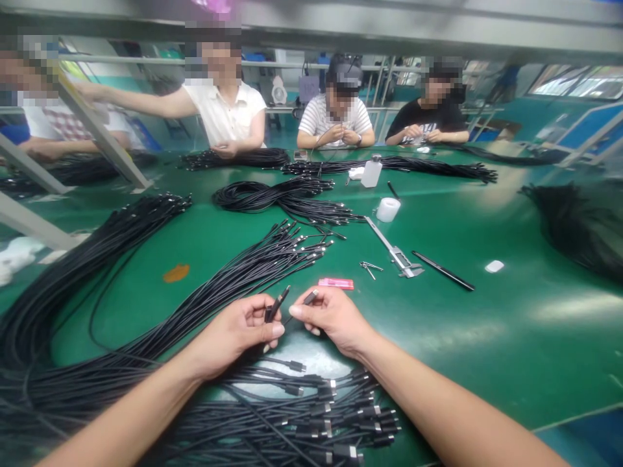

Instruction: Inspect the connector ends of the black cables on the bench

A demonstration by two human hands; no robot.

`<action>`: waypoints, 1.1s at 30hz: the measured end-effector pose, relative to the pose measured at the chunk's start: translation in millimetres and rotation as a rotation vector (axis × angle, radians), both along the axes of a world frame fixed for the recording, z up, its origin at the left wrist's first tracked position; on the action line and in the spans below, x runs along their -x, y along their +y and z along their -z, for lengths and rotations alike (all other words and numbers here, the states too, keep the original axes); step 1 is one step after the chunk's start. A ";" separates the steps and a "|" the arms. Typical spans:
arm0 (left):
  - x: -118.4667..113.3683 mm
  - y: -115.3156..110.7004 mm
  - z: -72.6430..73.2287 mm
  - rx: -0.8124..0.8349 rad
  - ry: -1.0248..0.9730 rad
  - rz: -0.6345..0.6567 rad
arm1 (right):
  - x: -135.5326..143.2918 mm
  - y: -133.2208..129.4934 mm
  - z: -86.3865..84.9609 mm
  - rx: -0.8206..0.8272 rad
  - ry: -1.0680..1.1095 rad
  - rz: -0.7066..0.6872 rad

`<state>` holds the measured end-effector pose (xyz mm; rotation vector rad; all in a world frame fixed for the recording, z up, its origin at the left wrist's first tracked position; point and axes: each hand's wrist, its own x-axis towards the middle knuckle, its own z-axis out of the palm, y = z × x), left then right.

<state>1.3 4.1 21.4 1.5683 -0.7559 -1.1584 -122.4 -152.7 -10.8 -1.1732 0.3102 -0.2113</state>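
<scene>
My left hand [253, 327] is closed around black cable ends, their plugs [278, 303] pointing up between thumb and fingers. Just to its right, my right hand [328, 314] pinches a single black cable connector [310, 297] with a metal tip. The two hands are close together but apart. Below them lies a thick bundle of black USB cables [311, 415] with metal plugs facing right. Behind my left hand, another cable bundle [233, 279] fans out its small connectors. A red and pink packet [335, 283] rests just beyond my right hand.
On the green table [487, 337] lie a caliper [394, 250], a black pen-like tool [442, 270], small metal pieces [370, 267], a tape roll [388, 209] and a white bottle [372, 171]. More cable bundles [272, 194] stretch farther back. Several people sit across the table.
</scene>
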 end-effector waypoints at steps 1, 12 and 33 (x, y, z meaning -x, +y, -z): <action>-0.2 0.1 0.1 0.004 0.007 0.006 | 0.3 0.0 -0.2 0.009 0.003 -0.001; -2.2 4.5 5.1 0.020 0.078 0.077 | 2.4 2.8 -4.8 0.066 0.021 -0.005; 4.7 0.4 0.1 -0.002 -0.045 0.118 | 3.1 2.1 3.1 0.130 -0.090 0.002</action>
